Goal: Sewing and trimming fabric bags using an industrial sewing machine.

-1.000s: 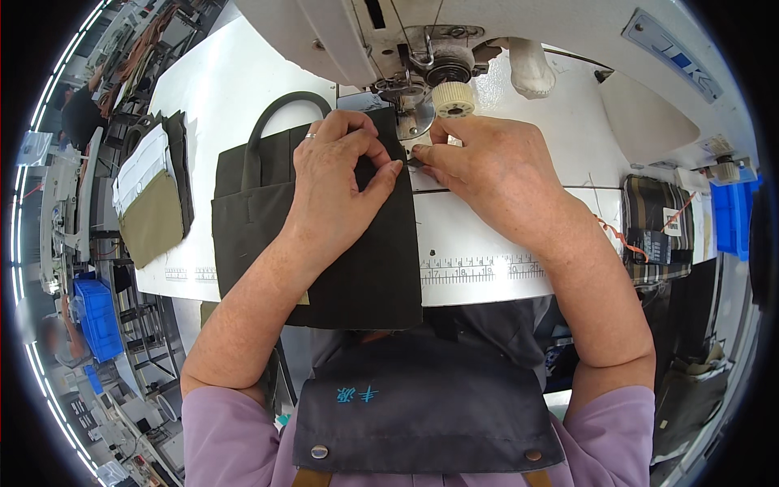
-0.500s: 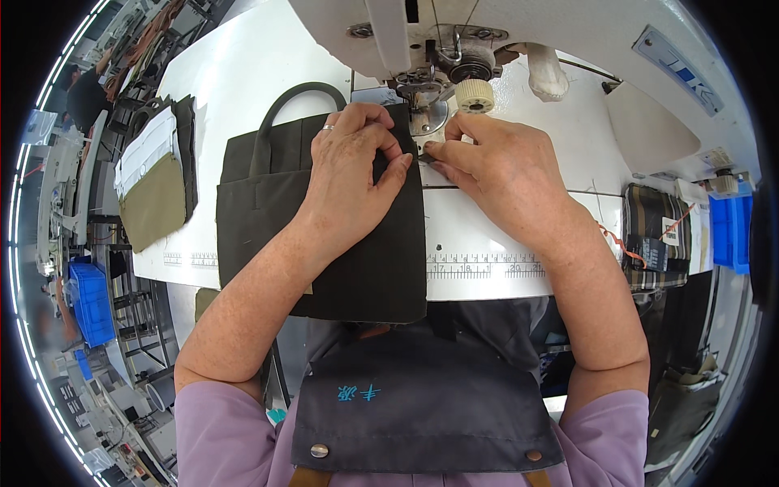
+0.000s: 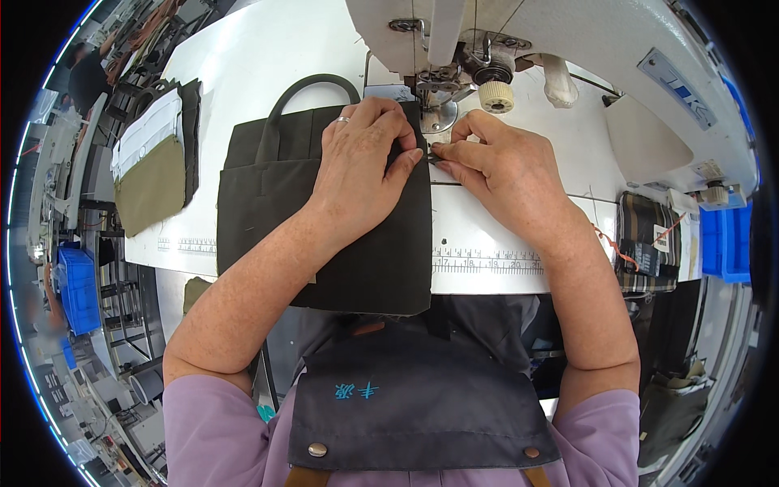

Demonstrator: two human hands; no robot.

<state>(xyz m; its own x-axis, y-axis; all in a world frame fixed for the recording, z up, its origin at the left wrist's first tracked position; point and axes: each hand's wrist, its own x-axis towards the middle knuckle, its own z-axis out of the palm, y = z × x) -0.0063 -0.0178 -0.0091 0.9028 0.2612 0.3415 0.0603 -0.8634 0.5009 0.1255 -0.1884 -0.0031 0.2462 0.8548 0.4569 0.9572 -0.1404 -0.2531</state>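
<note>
A dark olive fabric bag panel (image 3: 268, 211) with a looped handle (image 3: 304, 84) lies flat on the sewing table. My left hand (image 3: 361, 158) rests on its upper right part, fingers curled and thumb pinching the cloth near the right edge. Just beyond that edge, my right hand (image 3: 507, 162) pinches a small dark piece of fabric (image 3: 432, 158) between thumb and fingertips. It sits close against the panel's side; whether the two are joined I cannot tell. The sewing machine's presser foot (image 3: 423, 104) stands just beyond the panel's upper right corner.
The white sewing machine (image 3: 600, 49) overhangs the far right. Stacked olive and white fabric pieces (image 3: 154, 162) lie at the left. A striped plaid bundle (image 3: 647, 243) with orange cord sits at the right edge, near a blue bin (image 3: 725, 243). A ruler strip (image 3: 487, 261) runs along the front.
The whole view has shifted slightly, with the machine now further right in the picture. Both hands keep their pinching holds at the panel's right edge.
</note>
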